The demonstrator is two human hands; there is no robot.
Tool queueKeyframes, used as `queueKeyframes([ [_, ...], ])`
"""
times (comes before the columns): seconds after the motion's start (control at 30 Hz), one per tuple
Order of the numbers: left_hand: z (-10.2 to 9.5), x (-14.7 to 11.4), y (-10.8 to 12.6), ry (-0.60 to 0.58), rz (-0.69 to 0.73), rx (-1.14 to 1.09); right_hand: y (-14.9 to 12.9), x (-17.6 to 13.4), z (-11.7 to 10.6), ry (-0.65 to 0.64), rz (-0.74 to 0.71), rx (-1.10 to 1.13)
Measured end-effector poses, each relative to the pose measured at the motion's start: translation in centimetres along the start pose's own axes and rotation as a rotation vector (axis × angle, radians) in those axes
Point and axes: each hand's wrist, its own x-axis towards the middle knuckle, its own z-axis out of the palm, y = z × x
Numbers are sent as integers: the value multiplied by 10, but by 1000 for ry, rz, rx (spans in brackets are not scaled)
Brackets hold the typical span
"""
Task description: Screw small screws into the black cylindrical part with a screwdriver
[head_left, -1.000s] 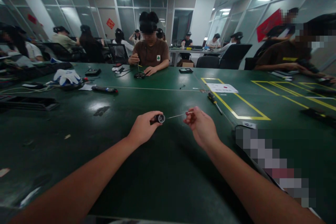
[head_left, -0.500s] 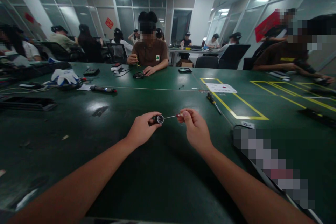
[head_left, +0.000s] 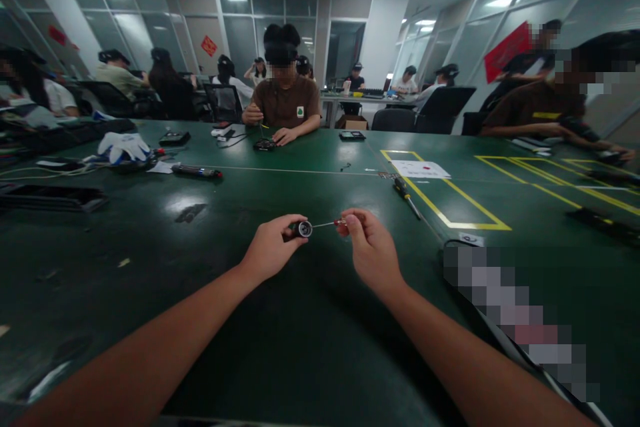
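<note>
Between the thumb and fingers of my left hand [head_left: 273,245] is a short black cylindrical part [head_left: 303,229], its round open end with a pale rim turned to the right and toward me. My right hand [head_left: 373,247] is closed around the red handle of a small screwdriver [head_left: 340,221]. The thin metal shaft points left, and its tip is at the rim of the black part; whether it goes inside I cannot tell. Both hands are held above the green table [head_left: 300,353].
A larger black and yellow screwdriver [head_left: 407,197] lies beyond my right hand, beside a paper sheet [head_left: 421,169] and yellow tape outlines. White gloves [head_left: 123,147], a pen-like tool [head_left: 197,171] and a black tray [head_left: 53,197] are at left. A person [head_left: 285,97] works opposite.
My right hand with the small screwdriver has shifted very slightly left, toward the black part. My left hand keeps its hold in nearly the same place.
</note>
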Motion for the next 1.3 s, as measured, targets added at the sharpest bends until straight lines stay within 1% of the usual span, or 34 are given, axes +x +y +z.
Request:
queueKeyframes([
  [0.13, 0, 0, 1, -1, 0, -10, 0, 1, -1, 11, 10, -7],
  [0.2, 0, 0, 3, 0, -2, -11, 0, 1, -1, -9, 19, 4],
  [0.37, 0, 1, 0, 11, -8, -4, -3, -3, -1, -160, -4, 99],
  [0.43, 0, 2, -3, 20, -1, 0, -6, -6, -1, -208, -28, 85],
  [0.5, 0, 2, -6, 28, 9, 6, -7, -8, -1, -231, -54, 38],
  [0.6, 0, 2, -7, 31, 22, 17, -8, -10, -1, -216, -64, -32],
  [0.67, 0, 2, -6, 23, 21, 26, -7, -9, -1, -191, -42, -51],
  [0.83, -1, 3, -5, 24, -4, 57, -3, -5, 2, -88, 45, 62],
  [0.9, -1, 3, -6, 22, -6, 63, -3, -4, 3, -78, 58, 96],
  [1.0, 0, 2, -8, 5, -1, 42, -2, -4, 5, -91, 42, 91],
  [1.07, 0, 2, -8, -9, 13, 30, 1, -3, 7, -58, 48, 84],
  [1.13, -1, 2, -8, -10, 34, 27, 7, -1, 9, 3, 96, 141],
  [1.17, -2, 3, -7, -5, 49, 25, 10, 1, 9, 30, 144, 208],
  [1.23, -4, 4, -6, 16, 88, 33, 15, 8, 7, 52, 290, 402],
  [1.27, -5, 5, -5, 28, 105, 40, 17, 11, 5, 25, 371, 500],
  [1.3, -6, 6, -5, 38, 116, 47, 18, 14, 3, 40, 413, 565],
])
